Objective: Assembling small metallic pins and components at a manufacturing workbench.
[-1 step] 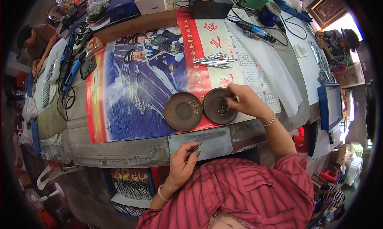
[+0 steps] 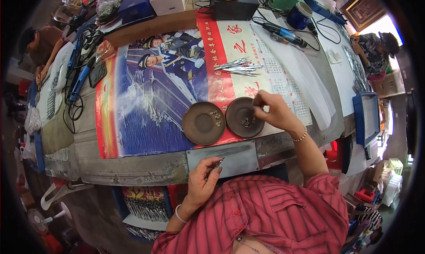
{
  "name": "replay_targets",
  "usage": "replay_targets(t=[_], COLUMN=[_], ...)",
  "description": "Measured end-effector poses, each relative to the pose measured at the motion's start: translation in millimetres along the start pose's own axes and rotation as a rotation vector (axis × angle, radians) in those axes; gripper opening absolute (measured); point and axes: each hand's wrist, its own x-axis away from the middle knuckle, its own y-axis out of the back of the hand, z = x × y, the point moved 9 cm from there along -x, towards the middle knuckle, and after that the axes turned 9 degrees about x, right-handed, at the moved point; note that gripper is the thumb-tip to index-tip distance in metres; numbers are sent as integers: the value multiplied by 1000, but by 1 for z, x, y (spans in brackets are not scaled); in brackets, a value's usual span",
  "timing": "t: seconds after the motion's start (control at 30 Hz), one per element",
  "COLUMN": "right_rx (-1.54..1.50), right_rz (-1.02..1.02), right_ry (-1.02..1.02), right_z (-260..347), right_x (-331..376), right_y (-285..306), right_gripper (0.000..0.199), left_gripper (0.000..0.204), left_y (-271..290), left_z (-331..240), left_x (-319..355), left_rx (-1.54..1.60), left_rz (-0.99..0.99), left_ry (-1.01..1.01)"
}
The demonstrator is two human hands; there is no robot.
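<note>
Two round brown dishes lie side by side on the poster near the table's front edge. In the left dish (image 2: 195, 132) a few small metal bits (image 2: 215, 117) sit toward its right side. The right dish (image 2: 234, 112) holds several similar bits (image 2: 248, 121). Over that dish's right rim is my right hand (image 2: 273, 112), its fingers pinched together; what they hold, if anything, is hidden. My left hand (image 2: 202, 182), near the front edge, pinches a small, thin, dark metal piece (image 2: 221, 162) between thumb and fingers. Behind the dishes lies a pile of slender silvery metal pieces (image 2: 240, 67).
A grey metal plate (image 2: 221, 159) lies at the front edge. The large printed poster (image 2: 150, 121) covers the table's middle. Blue pen-shaped tools with cords (image 2: 81, 82) lie left, another (image 2: 285, 35) back right. Boxes (image 2: 139, 6) line the back. Two people sit at the far sides.
My right hand has shifted slightly to the right above the right dish. My left hand stays where it was.
</note>
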Motion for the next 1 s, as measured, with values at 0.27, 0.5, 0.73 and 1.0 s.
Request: replay_targets(t=[0.27,0.5,0.73,1.0], right_rx=[-553,-864,-839,-755], right_rz=[-48,186,371,452], right_ry=[-244,-181,-155,-143], right_z=[4,47,67,81], right_x=[36,48,57,62], right_y=[-14,-43,-69,-79], right_gripper=[12,7,14,18], left_gripper=[20,18,26,23], left_y=[-18,-31,-46,-44], left_z=[-4,-43,-76,-83], left_x=[-11,-20,-2,6], left_rx=[24,-247,-761,-919], left_rz=[108,155,237,285], left_ry=[61,-279,-752,-835])
